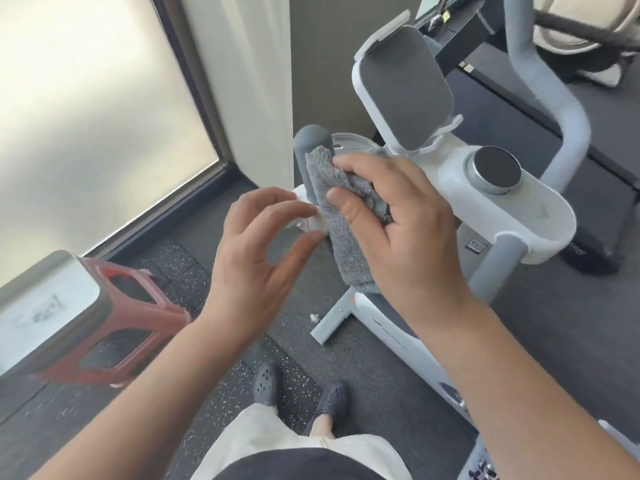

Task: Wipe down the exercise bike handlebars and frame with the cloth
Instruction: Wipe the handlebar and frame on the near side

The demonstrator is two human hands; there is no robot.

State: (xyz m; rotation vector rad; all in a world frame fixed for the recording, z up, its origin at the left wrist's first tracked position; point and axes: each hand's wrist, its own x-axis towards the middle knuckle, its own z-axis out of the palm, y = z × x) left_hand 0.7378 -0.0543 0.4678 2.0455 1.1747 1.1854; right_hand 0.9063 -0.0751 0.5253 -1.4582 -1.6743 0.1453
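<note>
The white and grey exercise bike (pixel 498 216) stands in front of me, with a round knob (pixel 493 169) and a dark tablet holder (pixel 403 88) on its console. A fluffy grey cloth (pixel 341 216) is wrapped over the left grey handlebar grip (pixel 311 143). My right hand (pixel 401 220) presses the cloth against that grip, thumb on the near side. My left hand (pixel 256 251) hovers just left of the grip with fingers spread, holding nothing. The right handlebar grip (pixel 498 268) is bare. Part of the left grip is hidden under the cloth.
A red stool (pixel 114 327) with a pale top stands at lower left beside a frosted window (pixel 86 126). A treadmill (pixel 519 109) lies behind the bike. The bike's front foot (pixel 334 320) rests on dark speckled floor. My dark clogs (pixel 298 393) stand below.
</note>
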